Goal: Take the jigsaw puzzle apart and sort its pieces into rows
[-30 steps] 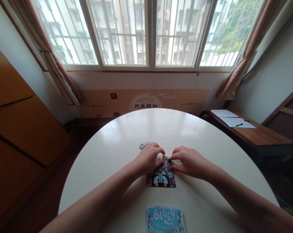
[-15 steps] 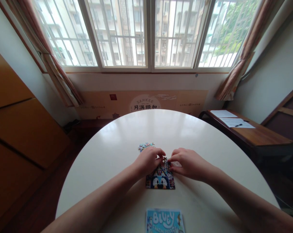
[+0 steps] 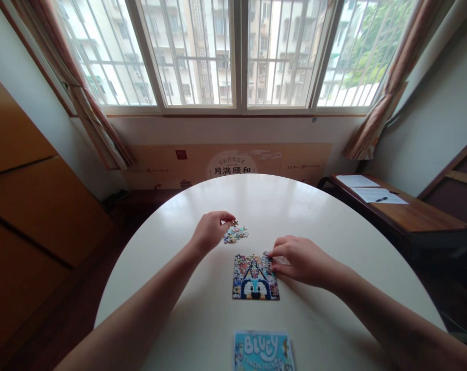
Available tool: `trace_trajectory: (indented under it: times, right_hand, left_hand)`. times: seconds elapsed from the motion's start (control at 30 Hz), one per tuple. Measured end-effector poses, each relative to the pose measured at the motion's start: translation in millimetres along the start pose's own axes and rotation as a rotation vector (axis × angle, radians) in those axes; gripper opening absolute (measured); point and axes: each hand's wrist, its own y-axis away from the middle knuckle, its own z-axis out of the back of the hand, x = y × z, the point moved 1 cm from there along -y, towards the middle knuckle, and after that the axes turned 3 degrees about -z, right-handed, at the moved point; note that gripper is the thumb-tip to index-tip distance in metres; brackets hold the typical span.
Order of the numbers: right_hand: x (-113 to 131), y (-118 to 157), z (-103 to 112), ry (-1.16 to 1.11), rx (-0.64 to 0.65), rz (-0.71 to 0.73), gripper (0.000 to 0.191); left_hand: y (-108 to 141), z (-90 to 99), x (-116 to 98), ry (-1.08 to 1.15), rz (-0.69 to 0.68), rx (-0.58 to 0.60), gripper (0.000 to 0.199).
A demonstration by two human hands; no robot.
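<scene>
A partly assembled jigsaw puzzle (image 3: 255, 281) lies on the white round table, with a blue cartoon dog's face at its near side and many small colourful figures above. Its upper edge is uneven. My right hand (image 3: 301, 257) is curled at the upper right corner, fingertips holding the puzzle's edge there. Farther back, a small pile of loose puzzle pieces (image 3: 235, 235) lies on the table. My left hand (image 3: 213, 229) is closed in a pinch on one puzzle piece (image 3: 235, 223), just above the far side of the pile.
A light blue "BLUEY" picture sheet or box (image 3: 263, 351) lies at the near edge, partly cut off. The round table (image 3: 160, 247) reaches toward the window wall. On the right stands a wooden side table (image 3: 430, 214) with papers (image 3: 378, 195) and a dark pen.
My left hand has moved from the puzzle's top edge back and left to the pile, and now pinches a piece there. My right hand has stayed at the puzzle's corner.
</scene>
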Motion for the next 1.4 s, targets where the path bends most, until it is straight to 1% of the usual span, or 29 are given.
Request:
trace_trajectory:
  times: [0.07, 0.13, 0.27, 0.37, 0.43, 0.53, 0.6, 0.67, 0.73, 0.83, 0.9, 0.93, 1.03, 1.17, 1.4]
  right_hand:
    - [-1, 0, -1, -0.006, 0.000, 0.001, 0.016]
    - [-1, 0, -2, -0.010, -0.003, 0.004, 0.016]
    - [0, 0, -2, -0.012, -0.010, 0.001, 0.016]
    - [0, 0, -1, -0.016, -0.003, -0.006, 0.016]
    - [-1, 0, -1, -0.022, -0.003, -0.004, 0.017]
    - [-1, 1, -1, -0.020, -0.008, 0.004, 0.017]
    - [-2, 1, -2, -0.017, -0.010, 0.007, 0.017]
    - [-2, 0, -4, -0.013, -0.026, -0.005, 0.017]
    - [-3, -2, -6, -0.009, -0.062, -0.039, 0.022]
    - [-5, -5, -9, -0.007, -0.123, -0.094, 0.032]
    - [-6, -7, -11, -0.011, -0.138, -0.102, 0.033]
    - [-6, -7, -12, -0.013, -0.141, -0.097, 0.033]
    - [-4, -8, -14, -0.019, -0.140, -0.049, 0.029]
    - [-2, -9, -15, -0.043, -0.137, -0.012, 0.024]
    - [-2, -11, -15, -0.077, -0.120, -0.010, 0.023]
  left_hand:
    - [-2, 1.8, 6, -0.006, 0.042, 0.026, 0.016]
    - [-2, -0.6, 9, -0.014, 0.058, 0.053, 0.016]
    - [2, -10.3, 11, -0.052, 0.033, 0.071, 0.020]
    - [3, -15.7, 13, -0.099, 0.010, 0.079, 0.020]
    - [3, -16.6, 15, -0.144, -0.011, 0.065, 0.020]
    - [3, -14.6, 15, -0.212, -0.060, -0.001, 0.021]
    - [4, -13.2, 11, -0.239, -0.097, -0.038, 0.019]
    - [7, -13.3, 3, -0.238, -0.153, -0.032, 0.016]
    - [12, -15.3, -8, -0.216, -0.241, 0.039, 0.013]
    - [20, -20.3, -22, -0.189, -0.392, 0.227, 0.010]
    - [25, -24.0, -28, -0.195, -0.474, 0.324, 0.011]
    - [26, -25.8, -29, -0.199, -0.503, 0.353, 0.013]
    - [29, -31.3, -28, -0.200, -0.557, 0.385, 0.018]
    - [31, -36.2, -28, -0.176, -0.594, 0.411, 0.017]
    - [32, -36.9, -30, -0.144, -0.573, 0.415, 0.019]
